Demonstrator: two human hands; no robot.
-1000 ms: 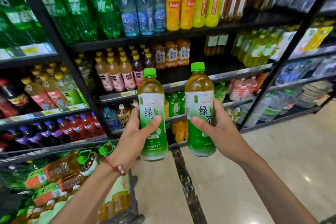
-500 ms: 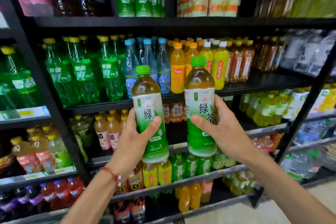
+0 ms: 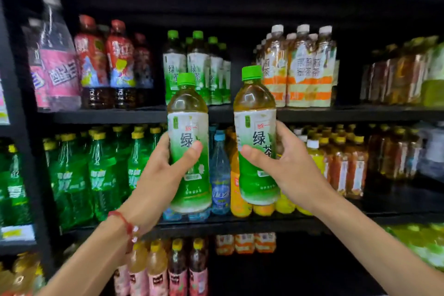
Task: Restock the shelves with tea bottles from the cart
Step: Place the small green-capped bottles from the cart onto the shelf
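Observation:
My left hand grips a green tea bottle with a green cap and a white-green label, held upright. My right hand grips a second, matching green tea bottle, also upright, a little higher. Both bottles are raised in front of the black shelf. On that shelf, just behind and above them, stands a row of the same green tea bottles. The cart is out of view.
Orange-labelled tea bottles stand right of the green tea row, red and dark drinks to its left. Below are green soda bottles, blue water and amber teas. A gap lies right of the green tea row.
The view has tilted upward along the shelves and the cart has left the frame. Both hands have lifted their bottles to the level of the shelf with matching green tea.

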